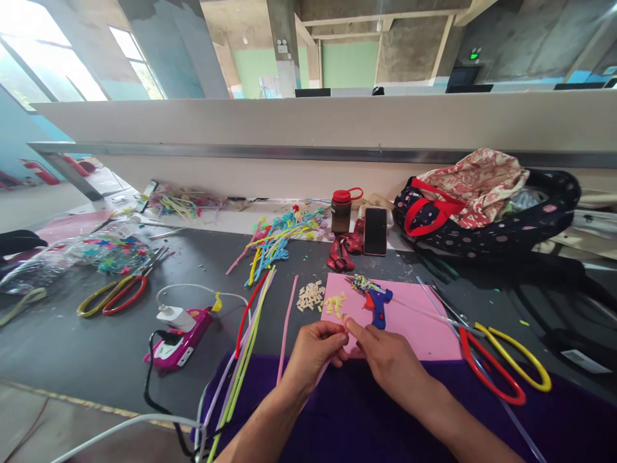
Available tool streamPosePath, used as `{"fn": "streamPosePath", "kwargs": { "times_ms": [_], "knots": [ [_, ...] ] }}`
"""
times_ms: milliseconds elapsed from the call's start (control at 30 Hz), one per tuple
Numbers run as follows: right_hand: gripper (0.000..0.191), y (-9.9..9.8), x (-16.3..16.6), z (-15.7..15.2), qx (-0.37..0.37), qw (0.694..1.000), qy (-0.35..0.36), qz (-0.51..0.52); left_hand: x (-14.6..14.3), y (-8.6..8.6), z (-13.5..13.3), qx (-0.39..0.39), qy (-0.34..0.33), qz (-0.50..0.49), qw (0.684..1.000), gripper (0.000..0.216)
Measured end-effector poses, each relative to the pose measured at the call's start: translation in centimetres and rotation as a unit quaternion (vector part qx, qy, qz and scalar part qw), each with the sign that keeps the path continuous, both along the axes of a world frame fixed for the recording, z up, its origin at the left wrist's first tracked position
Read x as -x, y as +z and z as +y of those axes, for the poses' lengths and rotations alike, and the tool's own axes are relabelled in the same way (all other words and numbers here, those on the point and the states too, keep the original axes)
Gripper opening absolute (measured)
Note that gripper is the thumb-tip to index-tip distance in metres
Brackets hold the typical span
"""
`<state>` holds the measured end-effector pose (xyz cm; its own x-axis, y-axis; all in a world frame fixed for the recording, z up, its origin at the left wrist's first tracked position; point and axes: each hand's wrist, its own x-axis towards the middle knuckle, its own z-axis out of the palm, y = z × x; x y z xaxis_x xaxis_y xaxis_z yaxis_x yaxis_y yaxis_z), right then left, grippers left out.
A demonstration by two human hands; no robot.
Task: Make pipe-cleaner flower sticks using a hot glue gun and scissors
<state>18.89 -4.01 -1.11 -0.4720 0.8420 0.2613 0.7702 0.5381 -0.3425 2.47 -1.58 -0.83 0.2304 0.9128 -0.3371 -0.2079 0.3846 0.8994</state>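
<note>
My left hand (313, 354) is closed in a pinch above the front edge of a pink foam sheet (419, 334). A thin pink pipe cleaner (322, 373) appears to run down from its fingers. My right hand (385, 357) meets it, thumb and forefinger pressed together; what they grip is mostly hidden. Just beyond the fingertips lie small yellow pieces (334, 302) and a pile of cream pieces (311, 294). On the sheet rests a blue glue gun (380, 308), its nozzle end among small colourful bits. Another pink pipe cleaner (288, 321) lies left of my hands.
Red-and-yellow-handled scissors (501, 360) lie at right, another pair (118, 292) at left. A magenta power strip (186, 341) with cables, long pipe cleaners (248, 341), a bundle of twisted stems (284, 235), a bottle (341, 212), a phone (375, 231) and a dotted bag (520, 225) surround the work.
</note>
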Motion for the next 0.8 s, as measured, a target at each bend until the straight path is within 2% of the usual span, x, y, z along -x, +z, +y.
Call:
{"fn": "streamPosePath", "kwargs": {
  "times_ms": [100,267,400,467,600,700,800],
  "knots": [
    [0.054,-0.1,-0.2,0.0,0.017,1.000,0.001,0.019,0.1,0.0,0.0,-0.009,-0.007,0.004,1.000,0.015],
    [0.061,-0.5,0.1,-0.1,0.010,1.000,0.000,-0.012,-0.2,-0.7,-0.2,-0.035,-0.023,0.034,0.999,0.014],
    [0.061,-0.6,0.3,-0.1,-0.007,1.000,-0.008,-0.009,-0.3,-0.6,-0.2,-0.044,-0.001,0.039,0.998,0.019],
    [0.056,-0.6,0.3,-0.1,-0.021,1.000,0.001,0.021,-0.2,-0.5,-0.1,-0.042,0.014,0.014,0.999,0.021],
    [0.041,-0.2,0.3,-0.1,-0.055,0.988,0.007,0.143,0.3,-0.4,0.3,-0.012,0.017,-0.047,0.999,0.023],
    [0.024,0.4,-0.1,0.1,-0.018,0.985,-0.005,0.174,0.7,-0.4,0.4,0.010,-0.019,-0.071,0.997,0.025],
    [0.020,1.3,-0.9,0.4,0.055,0.980,0.003,0.189,0.9,-0.1,0.2,0.021,-0.055,-0.066,0.996,0.026]
  ]
}}
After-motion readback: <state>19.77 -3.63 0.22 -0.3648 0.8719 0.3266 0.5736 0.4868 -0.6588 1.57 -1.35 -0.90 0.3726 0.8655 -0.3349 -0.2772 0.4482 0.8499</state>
